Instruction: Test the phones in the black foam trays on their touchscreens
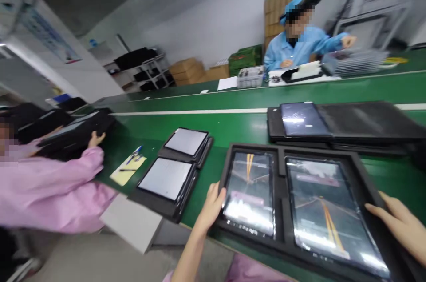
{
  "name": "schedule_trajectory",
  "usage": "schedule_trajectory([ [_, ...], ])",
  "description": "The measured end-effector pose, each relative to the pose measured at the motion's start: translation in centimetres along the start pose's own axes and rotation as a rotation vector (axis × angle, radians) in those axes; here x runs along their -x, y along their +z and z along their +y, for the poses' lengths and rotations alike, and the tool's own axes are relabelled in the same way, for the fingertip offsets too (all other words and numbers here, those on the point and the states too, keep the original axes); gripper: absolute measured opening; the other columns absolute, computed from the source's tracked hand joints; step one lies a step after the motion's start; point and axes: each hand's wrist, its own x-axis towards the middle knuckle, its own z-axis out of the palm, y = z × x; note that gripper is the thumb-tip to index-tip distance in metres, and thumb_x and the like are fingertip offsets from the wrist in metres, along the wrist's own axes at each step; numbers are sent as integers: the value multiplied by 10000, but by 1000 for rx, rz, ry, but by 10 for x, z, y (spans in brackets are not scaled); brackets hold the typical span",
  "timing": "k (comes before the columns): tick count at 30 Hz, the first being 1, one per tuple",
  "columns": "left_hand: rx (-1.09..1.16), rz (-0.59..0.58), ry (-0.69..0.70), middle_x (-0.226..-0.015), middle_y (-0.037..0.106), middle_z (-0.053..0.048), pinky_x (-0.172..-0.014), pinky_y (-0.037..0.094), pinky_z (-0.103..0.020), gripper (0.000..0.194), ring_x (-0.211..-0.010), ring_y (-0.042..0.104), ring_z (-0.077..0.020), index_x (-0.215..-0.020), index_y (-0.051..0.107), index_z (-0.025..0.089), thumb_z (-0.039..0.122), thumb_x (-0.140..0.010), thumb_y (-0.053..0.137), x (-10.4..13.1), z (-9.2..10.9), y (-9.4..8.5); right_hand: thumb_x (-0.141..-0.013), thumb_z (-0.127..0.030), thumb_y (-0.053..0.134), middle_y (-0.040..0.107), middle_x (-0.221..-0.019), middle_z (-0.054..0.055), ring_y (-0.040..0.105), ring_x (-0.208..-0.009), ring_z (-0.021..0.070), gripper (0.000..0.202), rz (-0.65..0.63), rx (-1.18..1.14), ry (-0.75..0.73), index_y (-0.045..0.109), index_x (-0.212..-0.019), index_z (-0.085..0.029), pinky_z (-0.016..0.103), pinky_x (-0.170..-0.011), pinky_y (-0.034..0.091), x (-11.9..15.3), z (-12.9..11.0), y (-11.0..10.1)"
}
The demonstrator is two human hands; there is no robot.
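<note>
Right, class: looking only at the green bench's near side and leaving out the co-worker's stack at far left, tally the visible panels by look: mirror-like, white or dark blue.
Mirror-like panels: 2
White panels: 2
Dark blue panel: 1
Total: 5

The left hand (211, 205) is bare; the forearm (191, 244) below it is bare too, slim and smooth in outline; a sliver of plain pink sleeve (168, 277) shows at the bottom edge of the view; the right hand (401, 224) is likewise bare, with slender fingers, and is cut off by the right edge; low in the middle, a patch of dusky pink clothing (254, 269) shows, softly creased and partly hidden.
</note>
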Motion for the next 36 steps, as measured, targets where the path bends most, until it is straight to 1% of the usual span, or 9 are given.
schedule_trajectory([
  [3, 94, 17, -60, -1560, 454, -129, -1285, 238, -451, 801, -1522, 324, -287, -1515, 451, 183, 744, -974, 269, 27, -31, 1, -826, -733, 505, 690, -1209, 170, 630, -1191, 432, 617, -25, -147, 199, 691, -1155, -247, 560, -998, 542, 25, -4, -3],
  [6, 145, 46, -64, -1680, 286, -122, -1292, 209, -484, 941, -1572, 215, -308, -1619, 280, 197, 837, -929, 270, 38, -43, 3, -826, -759, 510, 685, -1223, 153, 636, -1176, 427, 678, -34, -102, 166, 651, -1215, -221, 574, -967, 556, 32, -16, -5],
  [8, 128, 43, 37, -1691, 262, -104, -1288, 215, -500, 914, -1569, 222, -312, -1632, 266, 248, 838, -935, 259, 35, -35, 0, -881, -718, 489, 661, -1226, 170, 629, -1173, 418, 701, 25, -19, 41, 604, -1337, -199, 572, -956, 550, 32, -26, -9],
  [13, -68, -49, 389, -1703, 175, -37, -1277, 176, -583, 882, -1554, 172, -401, -1240, 757, 319, 878, -897, 167, 4, -1, -16, -963, -517, 510, 531, -1382, 139, 541, -1219, 431, 397, 35, 199, -566, 749, -1227, -342, 627, -984, 454, 30, -59, -28],
  [18, -205, -31, 454, -1700, 137, -48, -1255, 113, -652, 879, -1545, 149, -395, -1375, 658, 366, 830, -920, 67, -31, 16, -16, -983, -468, 533, 428, -1537, 41, 481, -1256, 404, 295, -132, 231, -812, 783, -1140, -453, 607, -1007, 424, 25, -78, -37],
  [23, -423, -10, 520, -1680, 253, -34, -1216, 14, -725, 811, -1530, 166, -406, -1303, 700, 414, 810, -943, 91, -43, 24, -12, -1025, -568, 437, 434, -1552, 38, 413, -1334, 408, 428, -301, 156, -779, 827, -987, -394, 639, -1071, 367, 8, -91, -29],
  [27, -431, -86, 643, -1538, 522, -55, -1244, 160, -637, 715, -1422, 407, -350, -1230, 750, 393, 753, -988, 182, -22, 18, -17, -1065, -481, 329, 523, -1453, 66, 427, -1304, 380, 536, -222, 239, -612, 825, -905, -359, 640, -1059, 364, -19, -100, -14],
  [31, -253, -233, 727, -1350, 690, -44, -1161, 376, -515, 647, -1195, 625, -291, -1172, 773, 415, 716, -1011, 223, 16, -5, -18, -1061, -467, 247, 559, -1355, 131, 473, -1251, 359, 560, -69, 353, -422, 780, -1152, -324, 580, -987, 429, -43, -98, -2],
  [36, 236, -68, 697, -944, 777, -96, -834, 537, -426, 829, -826, 678, -264, -821, 840, 300, 738, -1001, 160, 49, -33, -16, -1051, -514, 209, 594, -1318, 143, 523, -1191, 368, 591, -14, 311, -372, 651, -1356, -268, 566, -931, 431, -54, -89, 4],
])
